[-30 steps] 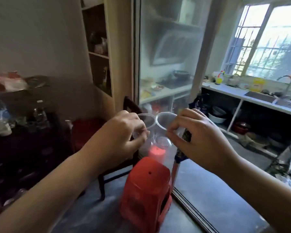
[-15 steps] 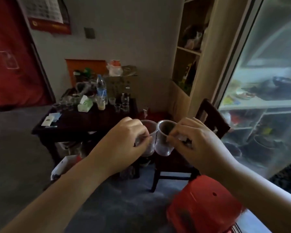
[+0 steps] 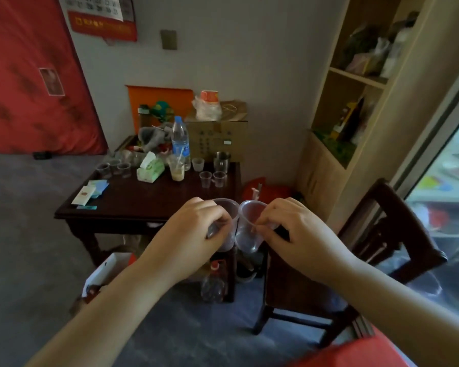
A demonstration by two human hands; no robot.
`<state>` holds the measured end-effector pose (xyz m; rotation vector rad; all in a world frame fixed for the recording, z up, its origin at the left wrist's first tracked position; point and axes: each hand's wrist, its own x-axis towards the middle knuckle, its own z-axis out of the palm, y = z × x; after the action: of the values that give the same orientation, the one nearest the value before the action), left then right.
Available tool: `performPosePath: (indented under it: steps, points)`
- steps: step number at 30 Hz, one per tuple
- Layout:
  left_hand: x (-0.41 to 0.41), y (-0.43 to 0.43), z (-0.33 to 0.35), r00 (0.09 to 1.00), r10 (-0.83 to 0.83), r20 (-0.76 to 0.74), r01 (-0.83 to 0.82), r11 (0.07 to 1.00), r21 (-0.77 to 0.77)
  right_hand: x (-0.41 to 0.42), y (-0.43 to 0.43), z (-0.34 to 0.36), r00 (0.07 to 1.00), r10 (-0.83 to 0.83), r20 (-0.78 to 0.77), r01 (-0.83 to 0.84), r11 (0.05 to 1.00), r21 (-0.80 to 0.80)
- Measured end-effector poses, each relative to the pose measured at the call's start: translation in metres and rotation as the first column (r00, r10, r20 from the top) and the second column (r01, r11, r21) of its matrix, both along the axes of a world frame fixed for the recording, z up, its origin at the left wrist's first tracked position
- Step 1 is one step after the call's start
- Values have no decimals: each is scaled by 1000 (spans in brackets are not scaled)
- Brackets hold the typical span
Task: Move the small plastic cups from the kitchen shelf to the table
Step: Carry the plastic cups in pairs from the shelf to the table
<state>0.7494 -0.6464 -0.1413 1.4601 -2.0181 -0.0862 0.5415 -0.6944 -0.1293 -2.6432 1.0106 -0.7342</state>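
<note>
Pinching one clear, empty plastic cup each, left hand (image 3: pixel 194 234) and right hand (image 3: pixel 294 234) hold rims touching.

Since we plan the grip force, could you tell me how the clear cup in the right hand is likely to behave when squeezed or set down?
The clear cup looks thin-walled, so it probably flexes under the right hand and weighs little. Empty and narrow-based, it may tip easily on the table.
</note>
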Motion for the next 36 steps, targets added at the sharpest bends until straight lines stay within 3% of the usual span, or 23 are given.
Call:
performPosePath:
  steps: [12, 18, 36]
  points:
    - [36, -151, -43, 992, 128, -8, -127, 988, 83, 49, -170, -46, 995, 99, 9, -99, 987, 123]
    - [69, -218, -69, 993, 117, -18, -114, 985, 131, 86, -236, -75, 996, 92, -6, -90, 983, 163]
    - [201, -448, -169, 995, -100, 2, 95, 953, 287, 216, -422, -175, 980, -159, -118, 188, 936, 297]
